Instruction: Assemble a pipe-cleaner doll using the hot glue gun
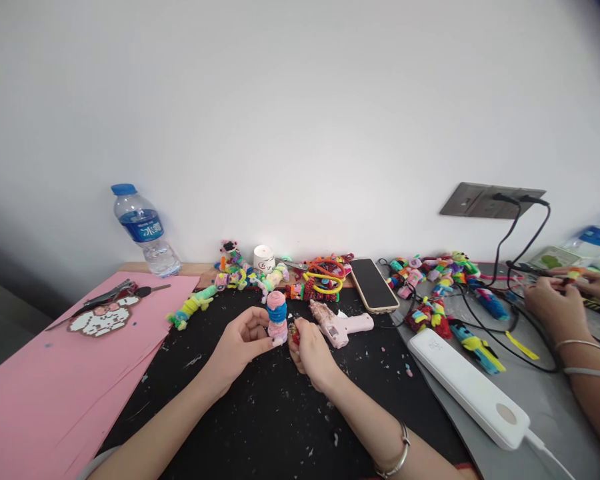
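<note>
My left hand [240,343] pinches a small upright pipe-cleaner figure [277,317], pink at top and bottom with a blue band round its middle. It stands on the black mat [260,413]. My right hand [310,350] is closed just right of the figure, gripping a small red piece [294,331] I cannot make out well. A pink hot glue gun [340,325] lies right behind my right hand.
Pink paper sheets [55,387] with scissors [105,297] lie at left, a water bottle [145,230] behind. Colourful pipe-cleaner figures [320,280], a phone [373,285], a white power strip [470,390] and cables fill the back and right. Another person's hands [555,300] work at far right.
</note>
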The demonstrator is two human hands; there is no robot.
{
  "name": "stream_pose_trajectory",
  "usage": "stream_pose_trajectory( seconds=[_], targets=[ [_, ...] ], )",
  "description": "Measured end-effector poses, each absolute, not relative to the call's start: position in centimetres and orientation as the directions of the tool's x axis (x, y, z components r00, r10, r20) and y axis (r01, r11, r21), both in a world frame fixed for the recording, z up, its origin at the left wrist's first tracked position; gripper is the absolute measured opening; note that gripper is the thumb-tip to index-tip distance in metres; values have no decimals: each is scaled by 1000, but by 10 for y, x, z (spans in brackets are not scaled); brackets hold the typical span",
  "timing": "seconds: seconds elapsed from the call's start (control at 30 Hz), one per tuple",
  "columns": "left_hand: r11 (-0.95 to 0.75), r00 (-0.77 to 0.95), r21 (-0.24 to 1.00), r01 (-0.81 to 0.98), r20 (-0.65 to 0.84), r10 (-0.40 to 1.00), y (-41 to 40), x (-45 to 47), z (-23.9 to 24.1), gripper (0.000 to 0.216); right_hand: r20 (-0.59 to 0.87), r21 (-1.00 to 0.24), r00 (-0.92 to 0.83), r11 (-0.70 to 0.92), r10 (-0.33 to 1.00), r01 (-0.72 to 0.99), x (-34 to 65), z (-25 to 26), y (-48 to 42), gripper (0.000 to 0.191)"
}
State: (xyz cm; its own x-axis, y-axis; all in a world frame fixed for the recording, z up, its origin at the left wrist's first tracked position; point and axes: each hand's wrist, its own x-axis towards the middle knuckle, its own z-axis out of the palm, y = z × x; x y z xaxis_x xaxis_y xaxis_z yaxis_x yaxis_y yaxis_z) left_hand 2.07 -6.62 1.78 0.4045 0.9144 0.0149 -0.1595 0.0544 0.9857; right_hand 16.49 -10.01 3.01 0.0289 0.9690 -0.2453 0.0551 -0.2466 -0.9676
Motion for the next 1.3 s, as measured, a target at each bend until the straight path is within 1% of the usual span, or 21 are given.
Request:
stream_pose_trajectory(
  seconds=[0.3, 0.63, 1.03, 1.2, 1.3],
  targets=[
    [49, 411, 986, -157, 20, 912, -65, 20, 16, 27, -247, -967, 24, -248, 969, 62, 165, 29, -101, 41],
    [52, 445, 981, -189, 38, 895, -67, 20, 19, 28, -239, -969, 31, -240, 971, 58, 165, 32, -100, 45],
    [59, 396, 980, -191, 22, 918, -64, 18, 19, 29, -200, -970, 9, -199, 980, 142, 168, 22, -100, 43],
    [58, 411, 981, -187, 24, 911, -67, 19, 19, 28, -198, -969, 14, -198, 980, 148, 167, 22, -99, 43],
    [60, 393, 982, -182, 16, 920, -67, 19, 19, 28, -200, -970, 10, -200, 980, 141, 166, 22, -100, 43]
  ],
)
